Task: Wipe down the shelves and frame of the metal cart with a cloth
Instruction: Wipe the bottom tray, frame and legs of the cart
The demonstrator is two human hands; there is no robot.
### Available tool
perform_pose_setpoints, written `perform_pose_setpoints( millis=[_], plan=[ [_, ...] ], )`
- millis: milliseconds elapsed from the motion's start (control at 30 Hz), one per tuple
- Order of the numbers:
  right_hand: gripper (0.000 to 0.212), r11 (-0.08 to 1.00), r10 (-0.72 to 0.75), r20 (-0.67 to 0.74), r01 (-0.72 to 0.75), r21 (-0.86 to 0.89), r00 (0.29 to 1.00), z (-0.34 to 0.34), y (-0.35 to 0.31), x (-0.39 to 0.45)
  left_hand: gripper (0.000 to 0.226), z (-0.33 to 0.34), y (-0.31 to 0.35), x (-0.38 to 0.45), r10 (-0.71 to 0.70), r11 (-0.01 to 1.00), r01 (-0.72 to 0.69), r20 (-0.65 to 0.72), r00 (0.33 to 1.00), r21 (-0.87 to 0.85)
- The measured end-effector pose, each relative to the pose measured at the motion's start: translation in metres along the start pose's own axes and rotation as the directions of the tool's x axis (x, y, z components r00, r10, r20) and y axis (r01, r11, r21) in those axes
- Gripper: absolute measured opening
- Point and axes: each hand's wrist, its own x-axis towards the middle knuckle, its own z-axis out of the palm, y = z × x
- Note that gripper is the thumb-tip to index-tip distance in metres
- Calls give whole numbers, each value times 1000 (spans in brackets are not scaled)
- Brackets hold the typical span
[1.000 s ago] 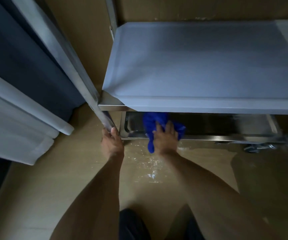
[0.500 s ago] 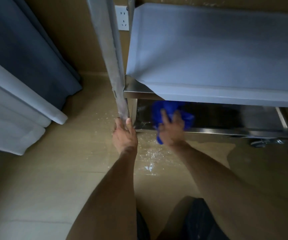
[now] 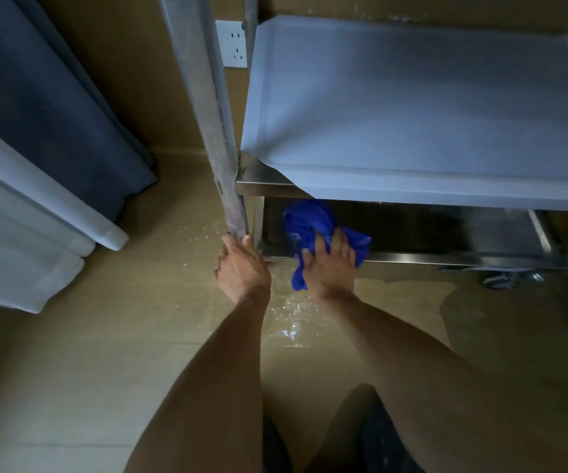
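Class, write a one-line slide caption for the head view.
Right hand presses blue cloth on the cart's bottom shelf; left hand holds the post.

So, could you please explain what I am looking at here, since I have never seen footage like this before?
There is no machine here: a person wears a wide-angle camera on the head, so you look forward and down along their own bare arms. Ahead stands a metal cart. Its upper shelf is covered in pale film. The left hand grips the bottom of the cart's corner post, probably to steady it. The right hand presses a blue cloth against the front edge of the bottom shelf, which is the wiping job. One caster wheel shows at the lower right. The floor below the hands looks wet or speckled. On the left hang a dark curtain and pale fabric, and a wall socket sits behind the post.
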Motion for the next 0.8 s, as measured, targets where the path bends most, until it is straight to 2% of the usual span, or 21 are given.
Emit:
perform_pose_setpoints(
  millis=[100, 133, 200, 267, 367, 467, 500, 600, 700, 800],
  plan=[
    [58, 937, 348, -79, -346, 44, 934, -28, 73, 6, 26, 3, 0, -2, 18, 999, -19, -9, 1000, -40],
    [60, 909, 416, -76, -413, 52, 906, -35, 90, 9, 24, 4, 0, -4, 29, 997, -29, -8, 1000, -67],
    [63, 890, 455, -49, -453, 48, 889, -41, 101, 13, 22, 5, 1, -7, 49, 992, -50, -6, 999, -114],
    [67, 924, 382, -27, -382, 14, 924, -35, 90, 11, 24, 6, 1, -7, 50, 991, -51, -11, 999, -124],
    [74, 997, 74, 38, -74, 8, 997, -16, 35, 2, 40, 6, -5, -5, 79, 990, -80, -10, 997, -114],
    [73, 955, -277, 105, 285, -77, 955, 16, -46, -6, 54, 2, -10, -1, 117, 990, -116, 9, 993, -85],
    [66, 945, -301, 106, 312, -99, 948, 27, -69, -7, 57, 0, -11, 1, 112, 991, -112, 3, 994, -70],
    [51, 965, -236, 37, 239, -111, 971, 44, -90, -3, 50, -2, -12, 6, 71, 997, -71, -24, 997, -23],
    [62, 939, -323, -21, 318, -133, 946, 46, -64, -1, 43, 1, -8, 2, 29, 1000, -29, -45, 999, -5],
    [77, 969, -235, -53, 230, -92, 970, 33, -21, -7, 41, 13, 3, -7, -62, 997, 56, -114, 992, -53]
  ],
)
